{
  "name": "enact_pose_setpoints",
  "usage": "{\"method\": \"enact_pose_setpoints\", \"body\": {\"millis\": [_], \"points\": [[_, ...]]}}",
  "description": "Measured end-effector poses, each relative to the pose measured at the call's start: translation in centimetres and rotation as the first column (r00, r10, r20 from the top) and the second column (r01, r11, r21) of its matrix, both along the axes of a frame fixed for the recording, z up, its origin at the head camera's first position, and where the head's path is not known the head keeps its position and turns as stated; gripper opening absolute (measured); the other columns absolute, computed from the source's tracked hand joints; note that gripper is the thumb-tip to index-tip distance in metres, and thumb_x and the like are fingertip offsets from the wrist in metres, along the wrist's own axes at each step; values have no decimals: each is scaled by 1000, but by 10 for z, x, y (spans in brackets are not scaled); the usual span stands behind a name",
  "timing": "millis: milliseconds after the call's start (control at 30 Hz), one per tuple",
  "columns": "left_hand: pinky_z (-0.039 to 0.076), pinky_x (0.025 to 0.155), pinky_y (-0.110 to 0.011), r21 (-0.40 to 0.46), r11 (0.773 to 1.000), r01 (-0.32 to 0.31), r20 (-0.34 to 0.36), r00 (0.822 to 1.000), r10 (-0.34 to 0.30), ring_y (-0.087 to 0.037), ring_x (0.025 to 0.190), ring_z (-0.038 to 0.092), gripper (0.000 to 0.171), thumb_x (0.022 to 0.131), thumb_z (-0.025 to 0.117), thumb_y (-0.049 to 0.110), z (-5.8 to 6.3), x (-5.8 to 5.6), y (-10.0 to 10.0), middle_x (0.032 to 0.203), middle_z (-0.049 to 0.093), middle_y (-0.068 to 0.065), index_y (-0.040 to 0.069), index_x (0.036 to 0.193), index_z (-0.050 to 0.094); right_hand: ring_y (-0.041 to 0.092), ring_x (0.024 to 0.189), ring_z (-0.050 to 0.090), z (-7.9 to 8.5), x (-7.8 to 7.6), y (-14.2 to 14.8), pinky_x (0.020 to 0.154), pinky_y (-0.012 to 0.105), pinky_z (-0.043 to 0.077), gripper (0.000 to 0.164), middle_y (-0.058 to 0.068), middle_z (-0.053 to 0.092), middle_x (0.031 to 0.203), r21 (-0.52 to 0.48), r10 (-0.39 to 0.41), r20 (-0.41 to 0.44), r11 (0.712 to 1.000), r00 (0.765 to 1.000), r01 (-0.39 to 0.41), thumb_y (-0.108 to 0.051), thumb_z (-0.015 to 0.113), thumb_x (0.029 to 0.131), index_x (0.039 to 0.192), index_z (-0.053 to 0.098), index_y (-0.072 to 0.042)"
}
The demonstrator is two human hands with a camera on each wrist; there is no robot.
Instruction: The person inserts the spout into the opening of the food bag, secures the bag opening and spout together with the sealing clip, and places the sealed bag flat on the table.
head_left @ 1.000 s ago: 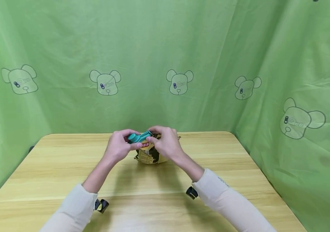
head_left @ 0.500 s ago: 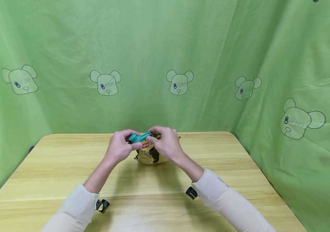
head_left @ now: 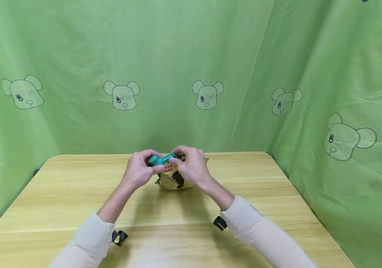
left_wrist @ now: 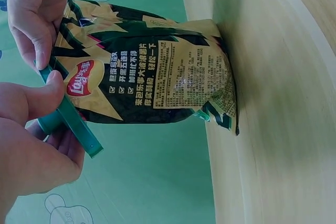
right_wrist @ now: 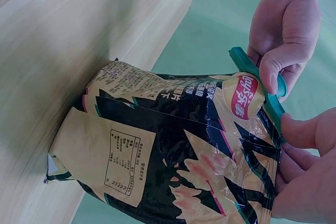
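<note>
A gold and black Lay's chip bag [right_wrist: 173,129] stands upright on the table, its printed back toward me. Along its top edge lies a teal sealing clip [head_left: 160,159] with a round knob-like part. My left hand [head_left: 138,169] grips the clip near its round part, thumb in front and fingers behind, as the left wrist view shows. My right hand [head_left: 193,163] pinches the bag's top edge, its thumb tip touching the clip's right end. One end of the clip [left_wrist: 92,145] juts past the bag's side. The right fingertips are partly hidden behind the bag.
The wooden table [head_left: 244,178] lies under the bag and both forearms. Green curtains [head_left: 164,48] with bear-head outlines hang behind and beside the table. A black wrist camera [head_left: 119,238] sits at the left cuff, another black camera [head_left: 220,223] at the right.
Both hands stay almost in place on the clip and the bag's top. The right forearm has shifted very slightly left; the bag has not visibly moved.
</note>
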State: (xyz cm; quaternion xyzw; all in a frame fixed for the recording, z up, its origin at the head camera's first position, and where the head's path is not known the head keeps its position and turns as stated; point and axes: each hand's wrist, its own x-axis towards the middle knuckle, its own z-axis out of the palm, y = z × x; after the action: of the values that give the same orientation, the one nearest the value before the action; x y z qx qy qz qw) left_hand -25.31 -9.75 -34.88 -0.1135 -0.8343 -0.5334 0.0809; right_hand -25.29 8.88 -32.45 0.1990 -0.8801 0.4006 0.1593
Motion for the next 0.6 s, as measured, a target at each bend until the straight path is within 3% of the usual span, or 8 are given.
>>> {"method": "enact_pose_setpoints", "body": {"millis": [600], "points": [[59,76,-32,-3,1000,-10,15,1000,10,-24,89,67,27,81,83,3,0,-1,2,106,72,-14,7,107,74,16,81,71,-1,1,-1,69,27,58,13,4,78,94,3,-21,-18,1000,1000,21,-10,79,88,101,76,-7]]}}
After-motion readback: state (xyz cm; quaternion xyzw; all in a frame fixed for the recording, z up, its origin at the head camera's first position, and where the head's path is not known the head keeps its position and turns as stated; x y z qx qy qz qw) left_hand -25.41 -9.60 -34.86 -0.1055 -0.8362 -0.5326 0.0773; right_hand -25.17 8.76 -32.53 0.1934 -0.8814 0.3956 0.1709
